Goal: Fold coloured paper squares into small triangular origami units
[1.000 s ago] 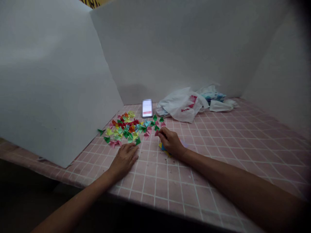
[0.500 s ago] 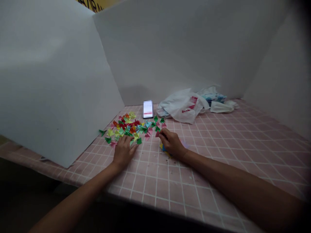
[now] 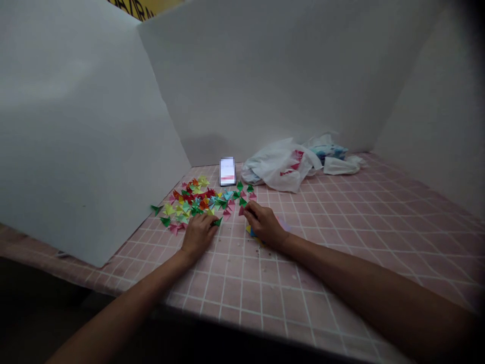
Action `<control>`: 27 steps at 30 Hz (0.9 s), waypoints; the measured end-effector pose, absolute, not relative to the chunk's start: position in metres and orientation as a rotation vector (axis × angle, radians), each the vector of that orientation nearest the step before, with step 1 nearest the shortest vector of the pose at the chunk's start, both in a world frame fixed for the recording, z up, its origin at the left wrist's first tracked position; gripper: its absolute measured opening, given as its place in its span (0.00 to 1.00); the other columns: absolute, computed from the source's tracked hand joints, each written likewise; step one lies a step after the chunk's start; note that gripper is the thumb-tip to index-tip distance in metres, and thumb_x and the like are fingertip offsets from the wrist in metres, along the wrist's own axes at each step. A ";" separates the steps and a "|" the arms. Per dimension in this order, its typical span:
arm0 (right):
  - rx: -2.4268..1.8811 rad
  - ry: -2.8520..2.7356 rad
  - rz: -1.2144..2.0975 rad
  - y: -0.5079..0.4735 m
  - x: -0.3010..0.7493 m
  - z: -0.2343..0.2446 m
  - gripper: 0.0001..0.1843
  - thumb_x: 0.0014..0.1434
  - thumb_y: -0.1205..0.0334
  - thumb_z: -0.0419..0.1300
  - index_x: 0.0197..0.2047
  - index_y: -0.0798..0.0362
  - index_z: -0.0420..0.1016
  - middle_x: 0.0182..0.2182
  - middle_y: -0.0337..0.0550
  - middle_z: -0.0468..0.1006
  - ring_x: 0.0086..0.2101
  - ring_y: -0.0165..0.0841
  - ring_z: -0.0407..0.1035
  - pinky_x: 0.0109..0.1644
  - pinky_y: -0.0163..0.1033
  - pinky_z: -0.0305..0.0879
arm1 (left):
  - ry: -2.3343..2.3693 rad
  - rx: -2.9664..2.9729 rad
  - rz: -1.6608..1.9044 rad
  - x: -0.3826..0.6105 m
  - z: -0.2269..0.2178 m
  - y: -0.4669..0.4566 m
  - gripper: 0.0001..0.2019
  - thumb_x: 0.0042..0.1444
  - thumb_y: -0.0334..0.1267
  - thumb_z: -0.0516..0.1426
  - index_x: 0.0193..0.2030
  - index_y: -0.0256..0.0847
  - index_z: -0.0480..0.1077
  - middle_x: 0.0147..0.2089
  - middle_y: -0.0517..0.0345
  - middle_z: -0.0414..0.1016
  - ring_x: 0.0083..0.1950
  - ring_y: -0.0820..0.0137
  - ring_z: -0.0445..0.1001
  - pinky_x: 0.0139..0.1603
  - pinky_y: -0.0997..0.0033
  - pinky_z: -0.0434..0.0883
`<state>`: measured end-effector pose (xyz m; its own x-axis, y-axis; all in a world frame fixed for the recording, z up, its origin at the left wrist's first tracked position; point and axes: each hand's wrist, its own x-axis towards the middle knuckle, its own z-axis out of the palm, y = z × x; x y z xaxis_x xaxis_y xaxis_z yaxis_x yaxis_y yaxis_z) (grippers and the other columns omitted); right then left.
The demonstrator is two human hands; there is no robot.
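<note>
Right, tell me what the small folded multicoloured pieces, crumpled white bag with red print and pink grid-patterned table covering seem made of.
Small folded multicoloured pieces: probably matte paper, given sharp creases and points.
Crumpled white bag with red print: likely thin, slightly translucent plastic, given its soft wrinkles.
Pink grid-patterned table covering: dull, bending over the edge; cloth or vinyl, unclear.
</note>
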<state>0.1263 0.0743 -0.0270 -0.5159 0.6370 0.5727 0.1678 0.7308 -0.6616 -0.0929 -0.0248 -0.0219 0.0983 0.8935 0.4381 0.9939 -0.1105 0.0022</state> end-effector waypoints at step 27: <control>-0.642 -1.900 0.984 0.069 0.124 -0.003 0.07 0.61 0.63 0.54 0.30 0.50 0.63 0.21 0.35 0.67 0.22 0.30 0.62 0.28 0.34 0.57 | -1.783 -2.213 -0.471 -0.095 -0.008 -0.059 0.11 0.64 0.34 0.55 0.48 0.39 0.78 0.50 0.43 0.78 0.50 0.55 0.75 0.52 0.51 0.71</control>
<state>0.1238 0.0687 -0.0025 -0.4822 0.7420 0.4656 0.0480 0.5531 -0.8317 -0.0948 -0.0587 -0.0079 0.1943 0.8926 0.4067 0.9771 -0.2129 0.0004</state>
